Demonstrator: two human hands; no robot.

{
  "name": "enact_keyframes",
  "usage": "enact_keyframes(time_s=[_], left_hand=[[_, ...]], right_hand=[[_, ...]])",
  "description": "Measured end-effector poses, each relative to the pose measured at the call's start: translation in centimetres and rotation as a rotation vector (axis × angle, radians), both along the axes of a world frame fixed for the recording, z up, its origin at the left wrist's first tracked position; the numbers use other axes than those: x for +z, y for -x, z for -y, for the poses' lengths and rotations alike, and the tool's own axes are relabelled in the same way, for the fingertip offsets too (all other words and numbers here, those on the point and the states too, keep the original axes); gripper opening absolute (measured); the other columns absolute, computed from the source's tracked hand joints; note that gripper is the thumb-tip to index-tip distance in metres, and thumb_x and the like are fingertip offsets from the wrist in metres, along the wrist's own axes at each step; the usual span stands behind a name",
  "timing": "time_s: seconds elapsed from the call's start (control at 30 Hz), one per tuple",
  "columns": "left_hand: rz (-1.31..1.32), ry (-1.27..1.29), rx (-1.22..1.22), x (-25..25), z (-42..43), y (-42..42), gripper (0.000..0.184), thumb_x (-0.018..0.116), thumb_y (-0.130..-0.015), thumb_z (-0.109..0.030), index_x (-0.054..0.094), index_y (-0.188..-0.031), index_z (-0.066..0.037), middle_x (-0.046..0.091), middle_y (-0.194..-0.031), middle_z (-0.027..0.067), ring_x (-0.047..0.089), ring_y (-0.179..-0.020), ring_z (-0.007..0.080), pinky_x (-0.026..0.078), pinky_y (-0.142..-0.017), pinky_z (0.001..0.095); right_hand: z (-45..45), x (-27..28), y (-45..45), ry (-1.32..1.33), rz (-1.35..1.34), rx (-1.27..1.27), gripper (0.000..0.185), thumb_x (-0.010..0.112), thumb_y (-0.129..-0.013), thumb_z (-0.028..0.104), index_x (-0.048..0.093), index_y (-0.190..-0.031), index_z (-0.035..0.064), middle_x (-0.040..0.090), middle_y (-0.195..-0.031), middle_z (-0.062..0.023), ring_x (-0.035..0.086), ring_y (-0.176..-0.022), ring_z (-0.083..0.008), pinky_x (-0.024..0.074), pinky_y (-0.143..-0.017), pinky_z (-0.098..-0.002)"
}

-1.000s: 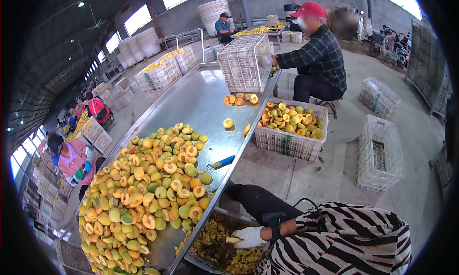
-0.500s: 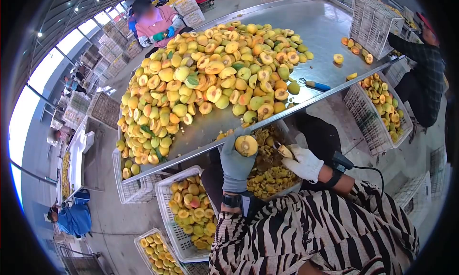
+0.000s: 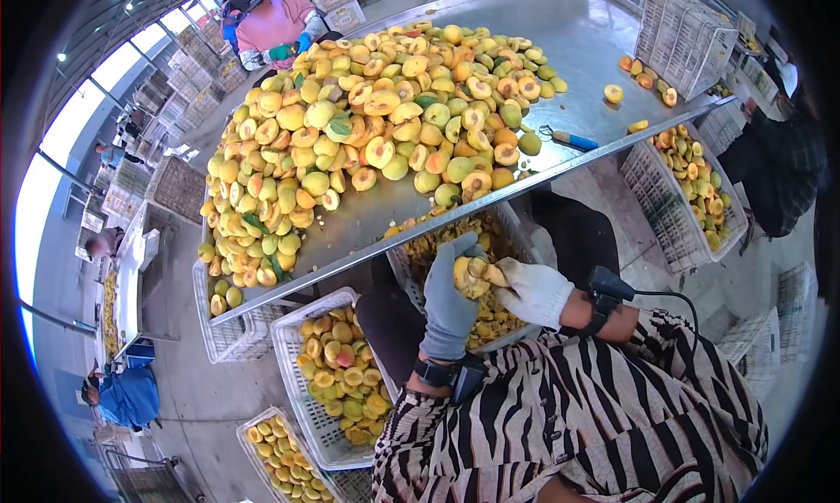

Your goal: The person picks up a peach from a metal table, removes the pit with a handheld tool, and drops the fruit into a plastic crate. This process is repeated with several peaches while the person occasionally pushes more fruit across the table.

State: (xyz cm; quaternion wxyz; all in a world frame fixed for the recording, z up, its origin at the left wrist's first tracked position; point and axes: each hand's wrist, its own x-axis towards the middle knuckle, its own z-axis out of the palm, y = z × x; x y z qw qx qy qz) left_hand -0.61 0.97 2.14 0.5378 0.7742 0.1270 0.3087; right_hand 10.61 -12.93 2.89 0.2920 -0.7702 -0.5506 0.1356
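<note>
My left hand point(image 3: 444, 306), in a grey glove, is closed around a yellow peach half point(image 3: 465, 284) with its cut side turned up and to the right. My right hand point(image 3: 535, 293), in a white glove, grips a small pitting tool with a tan handle point(image 3: 496, 277). The tool's working end meets the peach, and its tip is hard to make out. Both hands are above a crate point(image 3: 518, 232) of peach scraps between my knees. Beyond them, a large heap of halved peaches point(image 3: 376, 109) lies on the metal table point(image 3: 577, 61).
A blue-handled pitting tool point(image 3: 573, 141) rests near the table's edge. White crates of peaches stand at my left point(image 3: 297, 402) and at the right point(image 3: 665, 214). One co-worker point(image 3: 271, 26) sits across the table, another point(image 3: 783, 153) at the right. A cable point(image 3: 674, 295) runs from my right wrist.
My hands have come together, bringing the tool from beside the peach half onto it. The left hand has turned the peach towards the right hand. The view has shifted slightly.
</note>
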Motion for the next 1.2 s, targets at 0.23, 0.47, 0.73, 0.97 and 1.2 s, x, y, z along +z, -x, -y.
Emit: enact_keyframes(time_s=[0.23,0.47,0.73,0.97,1.2], left_hand=[[0.123,0.319,0.003,0.2,0.8,-0.3,0.042,0.06,-0.088,0.004,0.045,-0.128,0.002,0.06,-0.12,0.0164,0.062,-0.104,0.0226,0.053,-0.089,0.0334],[0.138,0.248,0.1,-1.0,0.5,-0.7,0.029,0.039,-0.101,-0.01,0.05,-0.12,0.008,0.064,-0.103,0.0163,0.064,-0.089,0.0195,0.053,-0.083,0.0304],[0.035,0.886,0.049,-1.3,0.8,-1.6,0.06,0.033,-0.104,-0.045,0.063,-0.106,0.008,0.067,-0.088,0.0142,0.064,-0.079,0.0178,0.052,-0.074,0.0288],[-0.057,0.816,0.067,-1.8,0.4,-2.3,0.07,0.032,-0.102,-0.052,0.067,-0.096,0.008,0.068,-0.081,0.0126,0.063,-0.073,0.0169,0.052,-0.073,0.0277],[-0.065,0.668,-0.098,-0.8,-0.8,-2.5,0.07,0.027,-0.104,-0.048,0.067,-0.091,0.008,0.068,-0.079,0.014,0.066,-0.071,0.0202,0.054,-0.072,0.0296]], right_hand=[[-0.2,1.1,0.7,0.051,0.063,-0.001,0.027,0.058,-0.088,0.027,0.055,-0.1,0.0022,0.064,-0.078,-0.0191,0.065,-0.071,-0.0375,0.0534,-0.062,-0.0445],[-0.5,-0.9,0.1,0.09,0.139,0.017,0.026,0.059,-0.085,0.024,0.056,-0.101,0.0035,0.065,-0.078,-0.0178,0.066,-0.071,-0.0362,0.0548,-0.062,-0.0437],[0.0,-3.4,-0.3,0.228,-0.112,0.072,0.029,0.057,-0.086,0.024,0.054,-0.102,0.0001,0.064,-0.077,-0.0226,0.064,-0.074,-0.0407,0.0529,-0.065,-0.0473],[-0.5,-3.7,-0.7,0.283,-0.365,0.113,0.037,0.055,-0.086,0.029,0.054,-0.105,-0.0021,0.063,-0.083,-0.0259,0.062,-0.081,-0.0443,0.0503,-0.072,-0.048],[-0.9,-2.0,-0.7,0.436,-0.94,0.104,0.029,0.06,-0.087,0.029,0.055,-0.101,0.0038,0.059,-0.075,-0.0128,0.056,-0.063,-0.027,0.0458,-0.058,-0.0361]])
